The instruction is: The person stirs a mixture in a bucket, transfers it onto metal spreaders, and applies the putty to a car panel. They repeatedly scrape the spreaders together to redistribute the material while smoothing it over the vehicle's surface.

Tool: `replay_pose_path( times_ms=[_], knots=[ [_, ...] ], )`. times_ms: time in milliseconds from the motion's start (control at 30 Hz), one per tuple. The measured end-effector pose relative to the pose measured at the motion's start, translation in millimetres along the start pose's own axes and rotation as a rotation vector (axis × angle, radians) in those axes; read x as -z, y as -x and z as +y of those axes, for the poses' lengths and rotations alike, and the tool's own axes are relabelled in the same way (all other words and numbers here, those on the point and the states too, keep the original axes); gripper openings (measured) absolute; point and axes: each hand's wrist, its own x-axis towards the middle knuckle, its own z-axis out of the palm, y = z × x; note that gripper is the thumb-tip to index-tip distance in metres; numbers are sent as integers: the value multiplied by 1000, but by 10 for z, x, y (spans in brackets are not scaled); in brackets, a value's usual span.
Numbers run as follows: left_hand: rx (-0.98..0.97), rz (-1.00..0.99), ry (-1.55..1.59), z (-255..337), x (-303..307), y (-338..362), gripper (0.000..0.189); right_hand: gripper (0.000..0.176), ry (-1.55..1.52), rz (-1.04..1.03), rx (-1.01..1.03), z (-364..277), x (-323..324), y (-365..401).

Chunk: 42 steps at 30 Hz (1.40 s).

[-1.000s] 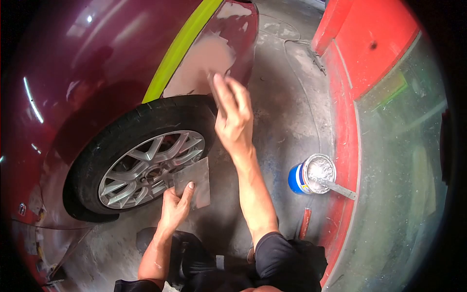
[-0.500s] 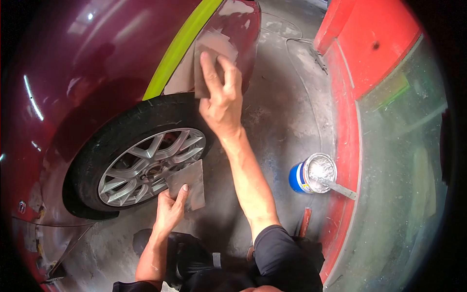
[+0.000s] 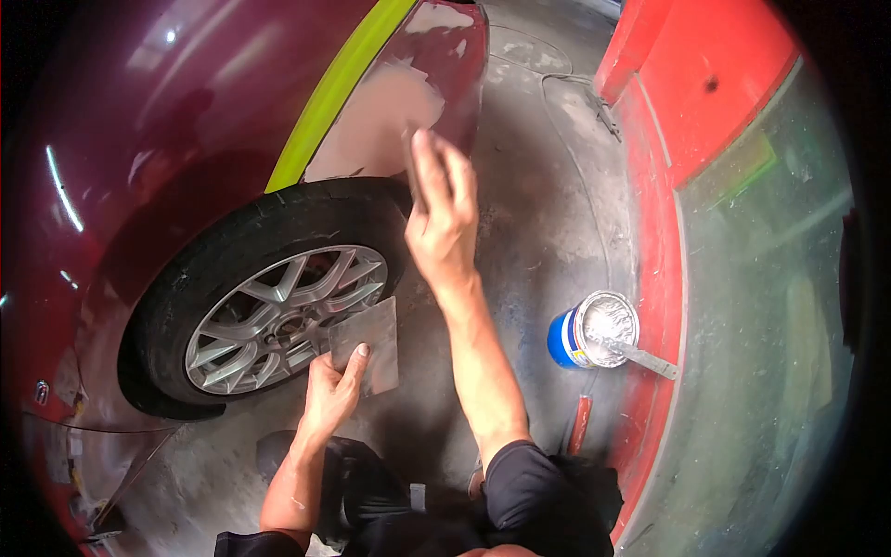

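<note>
My right hand (image 3: pixel 445 209) grips a thin spreader (image 3: pixel 414 172), seen nearly edge-on and blurred, at the right side of the car bumper. A smooth pinkish-beige patch of filler (image 3: pixel 376 116) covers the dark red bumper (image 3: pixel 455 79) above the tyre, bordered by a yellow-green tape strip (image 3: pixel 339 88). Low in front of the wheel (image 3: pixel 288 320), my left hand (image 3: pixel 332 395) holds a flat, greyish square plate (image 3: pixel 371 343) by its lower left corner, thumb on top. Smears of filler show on that plate.
An open blue tin (image 3: pixel 566 339) of pale paste stands on the concrete floor to the right, a flat metal stick (image 3: pixel 645 357) leaning out of it. Beside it lies a red-handled tool (image 3: pixel 580 425). A red panel with glass (image 3: pixel 761 306) borders the right side. A cable (image 3: pixel 575 153) crosses the floor.
My right hand has moved right and down with the spreader, which has turned edge-on, uncovering the filler patch. My left hand and its plate have shifted slightly right.
</note>
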Motion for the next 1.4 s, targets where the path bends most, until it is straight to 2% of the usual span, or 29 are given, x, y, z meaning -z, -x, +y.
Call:
replay_pose_path(
  times_ms=[133, 300, 400, 633, 1000, 1100, 1200, 1233, 1300, 1367, 1400],
  knots=[
    [37, 7, 26, -19, 2, 7, 37, 72, -46, 30, 35, 269, -94, -458],
    [39, 4, 22, -103, 58, 29, 36, 76, -27, -16, 80, 184, -213, -501],
    [12, 16, 23, -46, 100, 60, 36, 77, -10, -70, 100, -12, -185, -339],
    [28, -1, 55, 27, 120, 82, 36, 75, -4, -29, 112, -357, -337, 150],
    [46, 49, -6, 89, 167, 85, 36, 70, -2, 5, 144, -313, -414, 435],
    [74, 5, -53, 136, 204, 83, 34, 67, -4, -72, 167, -209, -295, 525],
    [-26, 70, 96, 130, 151, 88, 33, 65, -26, -12, 79, -101, -144, 610],
    [-40, 117, 135, 142, 137, 99, 33, 56, 24, -12, 4, -22, -44, 629],
    [-65, 213, 209, 196, 111, 143, 33, 44, -188, 104, -277, -70, 247, 401],
    [-136, 301, 476, 86, 101, 90, 26, 30, -385, 101, -510, 34, 460, 441],
    [-145, 362, 611, 112, 58, 67, 24, 21, -505, 3, -714, -27, 681, 454]
  ],
)
